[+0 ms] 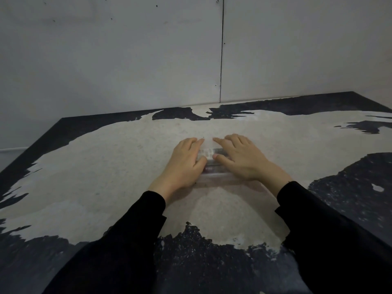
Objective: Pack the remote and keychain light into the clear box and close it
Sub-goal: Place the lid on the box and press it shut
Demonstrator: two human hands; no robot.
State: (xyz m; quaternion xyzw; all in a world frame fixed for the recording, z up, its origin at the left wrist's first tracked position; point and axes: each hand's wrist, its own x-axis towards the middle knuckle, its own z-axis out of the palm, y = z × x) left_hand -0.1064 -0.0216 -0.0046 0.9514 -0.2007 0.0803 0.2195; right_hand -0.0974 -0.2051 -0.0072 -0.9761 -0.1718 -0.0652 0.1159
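The clear box (212, 174) lies on the worn table, mostly covered by both hands. My left hand (183, 164) lies flat on its left half, fingers spread, thumb on the lid. My right hand (241, 159) lies flat on its right half in the same way. Between the thumbs a pale object with a grid of buttons, probably the remote (205, 154), shows through the plastic. A small dark reddish item (209, 169) shows near the box's front edge; I cannot tell whether it is the keychain light. The lid looks down on the box.
The table (110, 166) has a scuffed light middle and dark patches at its edges. A grey panelled wall (148, 60) stands right behind its far edge. The left table edge runs diagonally at the far left.
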